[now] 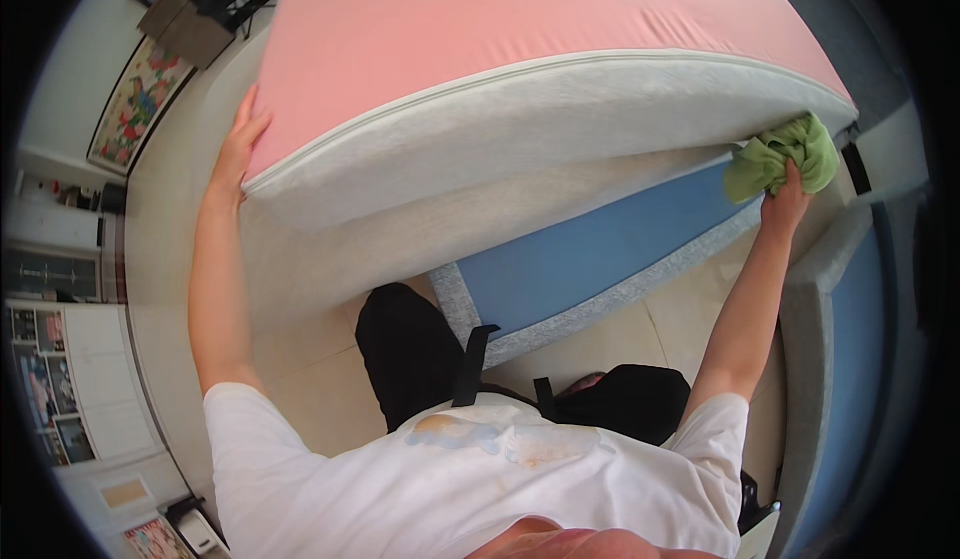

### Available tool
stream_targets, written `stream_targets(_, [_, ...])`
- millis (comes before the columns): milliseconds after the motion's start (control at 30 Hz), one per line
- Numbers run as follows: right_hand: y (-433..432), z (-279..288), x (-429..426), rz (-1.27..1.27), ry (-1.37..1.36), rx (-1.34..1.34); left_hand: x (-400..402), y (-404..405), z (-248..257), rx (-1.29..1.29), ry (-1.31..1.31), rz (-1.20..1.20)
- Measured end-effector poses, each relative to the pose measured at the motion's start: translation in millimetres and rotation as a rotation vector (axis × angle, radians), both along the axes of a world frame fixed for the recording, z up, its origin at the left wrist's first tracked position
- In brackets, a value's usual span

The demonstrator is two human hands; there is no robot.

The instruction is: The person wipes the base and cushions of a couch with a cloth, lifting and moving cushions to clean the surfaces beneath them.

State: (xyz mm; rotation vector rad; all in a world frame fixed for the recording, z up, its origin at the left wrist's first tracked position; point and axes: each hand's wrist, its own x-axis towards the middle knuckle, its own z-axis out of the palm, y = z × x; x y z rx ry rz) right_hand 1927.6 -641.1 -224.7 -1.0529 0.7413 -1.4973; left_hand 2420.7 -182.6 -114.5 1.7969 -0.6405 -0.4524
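Observation:
A large pad, like a mattress, with a pink cover and a whitish fabric side stands tilted before me; a zip-like seam runs along its edge. My left hand grips its left corner, fingers on the pink face and the thumb side partly hidden. A crumpled green cloth is bunched in my right hand, close to the pad's lower right end. Just under that cloth lies the far end of a blue panel with a grey fabric border, low between the pad and my legs.
Pale floor tiles show around my knees. At the right stands another grey-edged blue panel. A framed flower picture leans by the left wall, near a brown box-like unit. White shelving lines the lower left.

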Motion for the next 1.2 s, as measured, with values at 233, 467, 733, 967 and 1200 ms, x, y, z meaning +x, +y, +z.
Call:
stream_targets(233, [53,10,67,0.012,0.084,-0.181,-6,-8,-10,-0.043,0.015,-0.003])
stream_targets(467, [178,19,139,-0.112,0.661,-0.393,-12,-3,-8,-0.054,0.007,0.026])
stream_targets(733, [358,-11,251,1.064,-0.284,0.771,-1,-14,-20,-0.138,0.026,-0.081])
stream_targets(967, [428,-1,264,1.514,0.569,-0.853,-16,30,-13,0.007,0.216,-0.21])
stream_targets(1200, [354,25,205,1.256,0.608,-0.508,-149,99,-93,-0.509,0.342,-0.382])
